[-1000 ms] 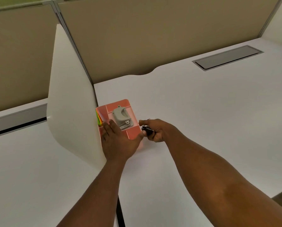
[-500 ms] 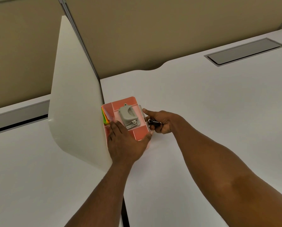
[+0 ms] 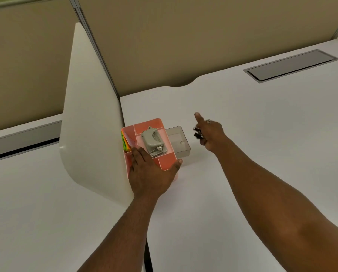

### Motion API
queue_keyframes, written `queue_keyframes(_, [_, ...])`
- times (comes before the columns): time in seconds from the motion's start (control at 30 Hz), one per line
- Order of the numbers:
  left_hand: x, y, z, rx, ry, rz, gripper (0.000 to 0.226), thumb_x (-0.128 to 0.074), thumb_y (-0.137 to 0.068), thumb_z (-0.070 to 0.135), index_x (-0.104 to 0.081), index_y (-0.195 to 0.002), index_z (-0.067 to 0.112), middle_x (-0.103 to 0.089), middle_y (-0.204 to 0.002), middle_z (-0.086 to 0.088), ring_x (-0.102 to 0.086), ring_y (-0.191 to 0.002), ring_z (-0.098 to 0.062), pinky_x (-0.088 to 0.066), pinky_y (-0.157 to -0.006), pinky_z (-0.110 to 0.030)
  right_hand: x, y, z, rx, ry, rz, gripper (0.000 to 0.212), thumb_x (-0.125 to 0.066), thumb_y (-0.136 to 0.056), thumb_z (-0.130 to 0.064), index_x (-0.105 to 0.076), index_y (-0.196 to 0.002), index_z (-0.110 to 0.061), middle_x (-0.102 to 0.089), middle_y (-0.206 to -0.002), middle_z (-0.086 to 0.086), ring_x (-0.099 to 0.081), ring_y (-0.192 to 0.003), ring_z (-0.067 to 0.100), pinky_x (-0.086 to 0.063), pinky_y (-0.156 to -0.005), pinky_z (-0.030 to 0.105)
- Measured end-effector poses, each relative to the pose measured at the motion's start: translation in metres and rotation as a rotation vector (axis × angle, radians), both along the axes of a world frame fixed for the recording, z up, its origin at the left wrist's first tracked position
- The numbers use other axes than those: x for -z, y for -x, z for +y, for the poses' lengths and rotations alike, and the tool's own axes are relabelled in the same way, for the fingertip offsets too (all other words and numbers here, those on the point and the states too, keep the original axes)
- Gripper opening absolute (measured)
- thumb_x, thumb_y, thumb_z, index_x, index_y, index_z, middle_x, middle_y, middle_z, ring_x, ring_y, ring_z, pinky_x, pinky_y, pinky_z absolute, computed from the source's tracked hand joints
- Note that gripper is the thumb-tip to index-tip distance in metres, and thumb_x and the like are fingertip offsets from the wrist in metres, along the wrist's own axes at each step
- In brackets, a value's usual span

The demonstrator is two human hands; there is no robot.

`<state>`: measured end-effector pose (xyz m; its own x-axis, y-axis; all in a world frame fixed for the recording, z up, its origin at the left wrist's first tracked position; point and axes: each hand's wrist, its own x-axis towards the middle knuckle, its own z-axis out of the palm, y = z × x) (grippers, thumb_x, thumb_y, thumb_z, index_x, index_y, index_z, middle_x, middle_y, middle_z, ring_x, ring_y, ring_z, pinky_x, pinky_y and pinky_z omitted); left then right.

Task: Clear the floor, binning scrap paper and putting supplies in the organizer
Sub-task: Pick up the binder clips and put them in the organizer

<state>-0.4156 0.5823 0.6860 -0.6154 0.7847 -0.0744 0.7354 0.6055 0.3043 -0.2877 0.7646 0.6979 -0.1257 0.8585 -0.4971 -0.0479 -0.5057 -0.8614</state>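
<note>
- Since the earlier frames, a clear grey-tinted plastic drawer has been drawn out from the right side of the pink plastic desk organizer, and the right hand has been moved away from it to the right.
- In the head view, the organizer is seen on the white desk, pressed against the white curved divider panel at its left.
- The left hand is laid over the organizer's near end, its fingers spread fairly wide on the top and its thumb hooked round the near right corner.
- A grey hole punch is lodged in the organizer's middle compartment; coloured sheets, green, yellow and red, are tucked upright in the left compartment.
- The right hand is held above the desk, well apart from the drawer, with the index finger stretched forward and the other fingers curled round small black binder clips; their number cannot be told, as they are blurred.
- The drawer's inside appears bare apart from a small round mark.
- A grey rectangular cable hatch is set in the desk at far right.
</note>
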Motion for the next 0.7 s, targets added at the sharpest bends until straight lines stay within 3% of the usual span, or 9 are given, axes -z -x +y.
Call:
queue_keyframes(0.1, [0.001,0.000,0.001,-0.004,-0.013,-0.001,0.133,-0.026,-0.058,0.096,0.008,-0.151,0.007,0.002,-0.162,-0.014,-0.007,-0.149,-0.031,-0.017,-0.119,-0.044,-0.013,0.027,-0.011,0.115,-0.391,-0.155,0.052,-0.065,-0.077,-0.064,-0.060,-0.070,-0.012,-0.065,-0.065,0.005,-0.065,-0.054,0.016,-0.047,-0.042,0.022])
queue_keyframes(0.2, [0.001,0.000,0.000,-0.008,-0.013,0.000,0.134,-0.022,-0.055,0.097,0.009,-0.151,0.008,0.001,-0.162,-0.014,-0.008,-0.149,-0.032,-0.017,-0.119,-0.044,-0.006,0.051,-0.029,-0.004,-0.788,-0.430,0.051,-0.057,-0.083,-0.064,-0.050,-0.068,-0.015,-0.058,-0.064,0.001,-0.063,-0.058,0.015,-0.051,-0.053,0.027])
queue_keyframes(0.27, [0.000,0.000,0.000,-0.006,-0.013,0.019,0.134,-0.019,-0.054,0.097,0.008,-0.151,0.008,-0.001,-0.162,-0.014,-0.009,-0.149,-0.032,-0.018,-0.119,-0.043,0.002,0.061,-0.033,-0.139,-0.942,-0.647,0.046,-0.049,-0.089,-0.062,-0.052,-0.076,-0.018,-0.056,-0.076,-0.001,-0.057,-0.065,0.014,-0.046,-0.058,0.027])
queue_keyframes(0.33, [0.000,0.000,0.000,-0.009,-0.008,0.040,0.135,-0.015,-0.053,0.098,0.005,-0.151,0.007,-0.003,-0.162,-0.015,-0.012,-0.149,-0.033,-0.020,-0.118,-0.043,0.012,0.069,-0.034,-0.262,-0.974,-0.838,0.046,-0.042,-0.093,-0.060,-0.057,-0.086,-0.017,-0.057,-0.086,-0.001,-0.053,-0.071,0.014,-0.047,-0.062,0.030])
queue_keyframes(0.4, [0.002,0.000,0.001,-0.007,-0.004,0.049,0.136,-0.013,-0.052,0.098,0.004,-0.151,0.007,-0.005,-0.161,-0.015,-0.013,-0.148,-0.033,-0.021,-0.118,-0.043,0.019,0.071,-0.036,-0.291,-0.973,-0.906,0.044,-0.040,-0.095,-0.057,-0.058,-0.089,-0.017,-0.058,-0.088,0.000,-0.054,-0.077,0.016,-0.048,-0.063,0.033])
queue_keyframes(0.7, [0.004,0.000,0.001,-0.015,-0.038,0.042,0.134,-0.019,-0.054,0.098,0.002,-0.151,0.008,-0.008,-0.161,-0.016,-0.016,-0.148,-0.033,-0.024,-0.117,-0.044,0.019,0.064,-0.038,-0.355,-0.991,-0.886,0.045,-0.043,-0.094,-0.058,-0.064,-0.099,-0.019,-0.068,-0.099,-0.002,-0.058,-0.094,0.017,-0.039,-0.084,0.037])
